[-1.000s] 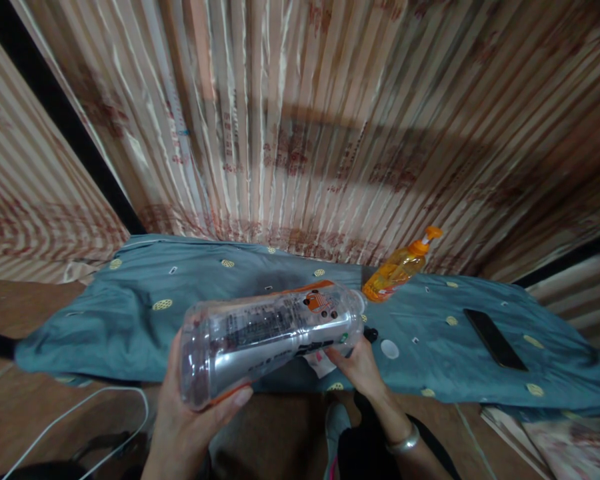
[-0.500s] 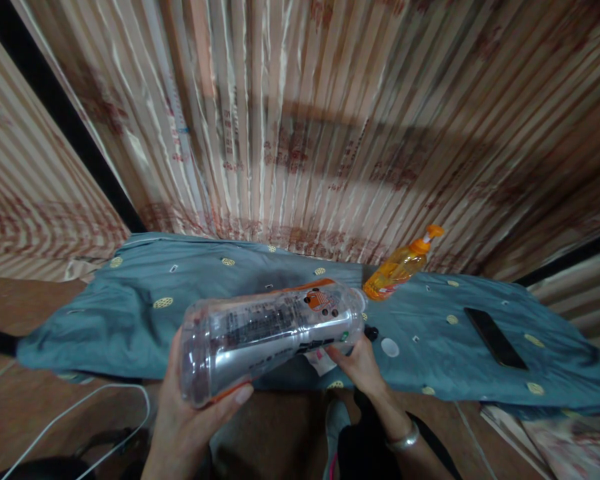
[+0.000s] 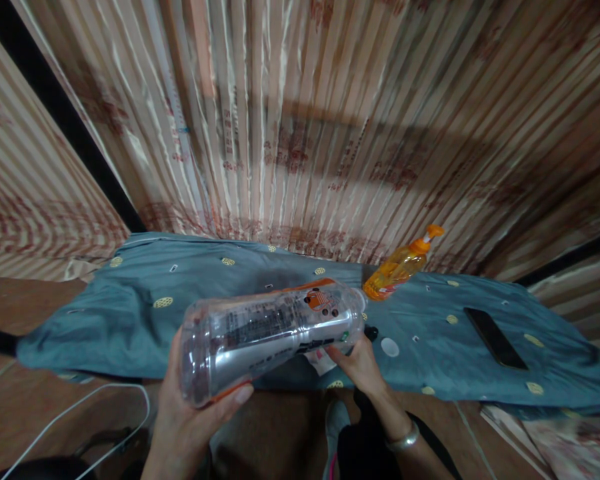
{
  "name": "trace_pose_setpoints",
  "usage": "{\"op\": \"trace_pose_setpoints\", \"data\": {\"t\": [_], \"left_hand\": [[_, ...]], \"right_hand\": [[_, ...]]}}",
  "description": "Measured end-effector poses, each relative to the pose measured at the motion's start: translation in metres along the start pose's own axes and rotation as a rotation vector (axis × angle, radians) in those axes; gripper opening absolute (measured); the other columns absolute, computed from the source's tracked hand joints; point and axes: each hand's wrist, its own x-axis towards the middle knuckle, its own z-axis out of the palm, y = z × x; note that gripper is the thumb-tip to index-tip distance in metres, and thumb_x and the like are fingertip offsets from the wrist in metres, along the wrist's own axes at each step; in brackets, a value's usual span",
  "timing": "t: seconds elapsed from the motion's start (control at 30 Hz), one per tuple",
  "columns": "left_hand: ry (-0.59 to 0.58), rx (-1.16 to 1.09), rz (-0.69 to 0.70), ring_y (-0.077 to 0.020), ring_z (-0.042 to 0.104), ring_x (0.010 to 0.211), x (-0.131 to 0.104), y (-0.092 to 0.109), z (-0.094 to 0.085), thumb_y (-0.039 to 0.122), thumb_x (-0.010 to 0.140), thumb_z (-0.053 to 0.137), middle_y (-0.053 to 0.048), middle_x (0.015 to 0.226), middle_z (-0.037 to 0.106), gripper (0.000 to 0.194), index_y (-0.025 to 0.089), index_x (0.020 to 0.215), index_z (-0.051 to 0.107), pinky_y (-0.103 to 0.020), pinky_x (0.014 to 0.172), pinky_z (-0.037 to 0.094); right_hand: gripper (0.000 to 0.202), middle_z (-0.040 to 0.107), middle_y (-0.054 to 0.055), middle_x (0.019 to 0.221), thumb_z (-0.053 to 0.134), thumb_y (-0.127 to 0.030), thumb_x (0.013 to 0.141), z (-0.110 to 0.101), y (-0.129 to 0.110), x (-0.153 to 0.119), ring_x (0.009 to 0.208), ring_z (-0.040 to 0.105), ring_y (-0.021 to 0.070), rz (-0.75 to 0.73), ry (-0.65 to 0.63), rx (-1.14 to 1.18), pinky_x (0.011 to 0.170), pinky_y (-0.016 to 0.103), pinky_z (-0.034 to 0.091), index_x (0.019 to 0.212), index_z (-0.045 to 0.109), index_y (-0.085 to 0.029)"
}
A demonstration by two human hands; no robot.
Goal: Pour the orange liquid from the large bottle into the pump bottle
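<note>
A large clear plastic bottle (image 3: 270, 337) with a silver and orange label lies sideways in the air, its neck to the right. My left hand (image 3: 195, 413) is wrapped round its base end, thumb along the lower side. Near the neck, my right hand (image 3: 357, 363) grips the underside, and its far fingers are hidden behind the bottle. Beyond the neck stands a pump bottle (image 3: 395, 271) of orange-yellow liquid. A white round disc (image 3: 390, 347) and a small black object (image 3: 371, 333) are just right of my right hand.
The blue patterned cloth (image 3: 145, 333) covers a long surface. A black phone (image 3: 496, 338) lies on its right part. Striped curtains (image 3: 300, 133) hang behind. A white cable (image 3: 75, 408) loops at lower left, and a shoe (image 3: 336, 430) shows below on the floor.
</note>
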Motion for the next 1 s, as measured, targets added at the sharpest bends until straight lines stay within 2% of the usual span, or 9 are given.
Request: {"op": "trace_pose_setpoints", "data": {"t": [0.17, 0.43, 0.6, 0.7, 0.83, 1.0], "left_hand": [[-0.029, 0.003, -0.059, -0.0275, 0.07, 0.116, 0.0, 0.007, 0.0, 0.051, 0.049, 0.098, -0.006, 0.126, 0.075, 0.108, 0.022, 0.144, 0.057, -0.028, 0.097, 0.056], [-0.02, -0.014, -0.076, -0.0306, 0.069, 0.123, -0.002, 0.011, 0.002, 0.051, 0.049, 0.098, -0.008, 0.132, 0.073, 0.112, 0.022, 0.147, 0.054, -0.032, 0.101, 0.055], [-0.025, 0.029, -0.065, -0.0348, 0.07, 0.12, -0.001, 0.007, 0.001, 0.053, 0.049, 0.097, -0.01, 0.129, 0.073, 0.113, 0.023, 0.148, 0.052, -0.039, 0.099, 0.059], [-0.006, 0.037, -0.072, -0.0348, 0.069, 0.122, -0.001, 0.008, 0.001, 0.058, 0.047, 0.097, -0.009, 0.13, 0.073, 0.114, 0.023, 0.147, 0.054, -0.038, 0.103, 0.056], [0.008, 0.024, -0.068, -0.0342, 0.071, 0.12, -0.002, 0.009, 0.002, 0.061, 0.046, 0.096, -0.008, 0.128, 0.075, 0.111, 0.023, 0.144, 0.058, -0.036, 0.097, 0.059], [-0.008, 0.08, -0.017, -0.0365, 0.071, 0.121, 0.0, 0.003, -0.001, 0.057, 0.051, 0.095, -0.01, 0.131, 0.074, 0.105, 0.024, 0.144, 0.058, -0.042, 0.102, 0.059]], "right_hand": [[0.036, 0.084, 0.013, 0.099, 0.075, -0.051, 0.075, 0.0, 0.005, 0.0, 0.089, 0.079, 0.0327, -0.01, -0.017, -0.013, 0.085, 0.046, 0.065, 0.095, 0.073, -0.021], [0.044, 0.083, 0.012, 0.095, 0.076, -0.051, 0.075, 0.001, 0.011, -0.001, 0.087, 0.08, 0.0344, 0.029, -0.011, -0.032, 0.082, 0.047, 0.066, 0.105, 0.074, -0.019], [0.055, 0.083, 0.017, 0.103, 0.076, -0.054, 0.076, 0.001, 0.008, -0.002, 0.093, 0.08, 0.0373, 0.022, -0.024, -0.008, 0.084, 0.05, 0.065, 0.115, 0.071, -0.015], [0.055, 0.083, 0.016, 0.105, 0.076, -0.056, 0.078, 0.001, 0.009, -0.001, 0.096, 0.08, 0.0369, -0.001, -0.03, -0.01, 0.087, 0.048, 0.065, 0.116, 0.072, -0.017], [0.054, 0.084, 0.014, 0.1, 0.079, -0.056, 0.075, 0.001, 0.013, -0.001, 0.091, 0.08, 0.0353, -0.002, 0.014, -0.02, 0.081, 0.044, 0.066, 0.113, 0.073, -0.019], [0.048, 0.084, 0.013, 0.098, 0.077, -0.055, 0.076, 0.001, 0.012, -0.001, 0.089, 0.08, 0.035, 0.009, -0.02, -0.014, 0.081, 0.044, 0.066, 0.109, 0.073, -0.019]]}}
